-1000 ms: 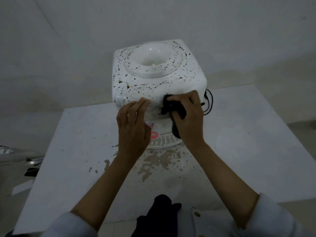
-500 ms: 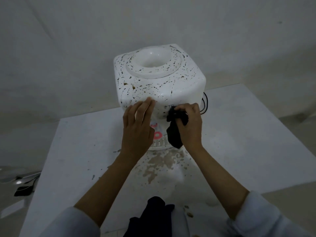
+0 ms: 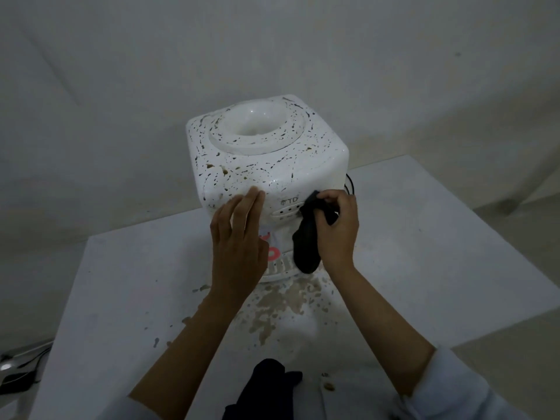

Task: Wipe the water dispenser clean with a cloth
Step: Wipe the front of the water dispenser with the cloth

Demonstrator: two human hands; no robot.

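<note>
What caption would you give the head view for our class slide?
Right hand grips a dark cloth against the speckled white water dispenser; left hand steadies its front.

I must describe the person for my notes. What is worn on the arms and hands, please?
Both hands, the left hand and the right hand, are bare: no gloves, and no ring or watch shows. The forearms are bare too. Pale, light-coloured sleeves are pushed up towards the elbows, the left sleeve and the right sleeve.
</note>
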